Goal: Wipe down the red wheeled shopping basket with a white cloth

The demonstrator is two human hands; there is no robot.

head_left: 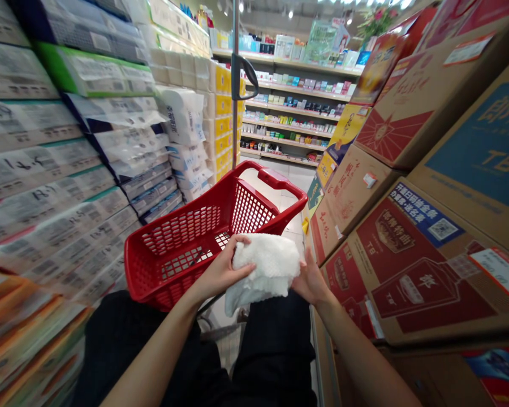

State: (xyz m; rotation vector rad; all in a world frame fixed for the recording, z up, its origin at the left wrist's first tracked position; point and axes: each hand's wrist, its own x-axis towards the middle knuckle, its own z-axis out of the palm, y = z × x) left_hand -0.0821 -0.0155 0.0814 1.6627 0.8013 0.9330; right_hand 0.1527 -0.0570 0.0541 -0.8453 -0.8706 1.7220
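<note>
A folded white towel (268, 260) with a fluffy surface is held up in front of my body, its lower layer hanging down on the left. My left hand (229, 268) grips its left side, with the thumb across the front and the fingers at the upper edge. At the right edge, my right hand (309, 281) holds the cloth, its fingers partly hidden behind it. Just beyond the towel stands a red shopping basket (173, 226) with perforated walls and a raised handle (275, 180). No goods show in the visible part of the basket.
Stacked paper packs (38, 169) line the left side of a narrow aisle. Cardboard cartons (407, 265) are piled close on the right. A metal pole (236, 130) with a black handle rises behind the basket, and product shelves (292, 93) stand at the back.
</note>
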